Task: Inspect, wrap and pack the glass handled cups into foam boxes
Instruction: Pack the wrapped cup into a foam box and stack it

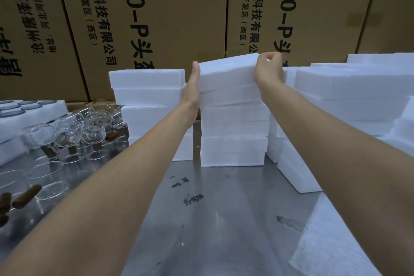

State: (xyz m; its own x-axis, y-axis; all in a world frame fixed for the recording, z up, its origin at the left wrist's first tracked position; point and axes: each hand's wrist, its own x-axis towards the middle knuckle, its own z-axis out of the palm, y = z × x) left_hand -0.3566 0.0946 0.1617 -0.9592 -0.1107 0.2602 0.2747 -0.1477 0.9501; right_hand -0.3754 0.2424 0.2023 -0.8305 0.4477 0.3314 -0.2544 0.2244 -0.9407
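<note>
A white foam box [226,71] lies tilted on top of the middle stack of foam boxes [234,139], its right end raised. My left hand [194,80] presses flat against the box's left end, fingers hidden behind it. My right hand [268,67] grips the box's upper right corner, fingers curled over the top edge. Several clear glass cups with brown handles [74,139] stand crowded on the steel table [215,219] at the left, below my left forearm.
More foam box stacks rise at the left [147,101] and right [349,98] of the middle one. A foam tray with round holes [26,110] sits far left. White foam sheet [324,244] lies at the lower right. Printed cardboard cartons [156,18] wall the back.
</note>
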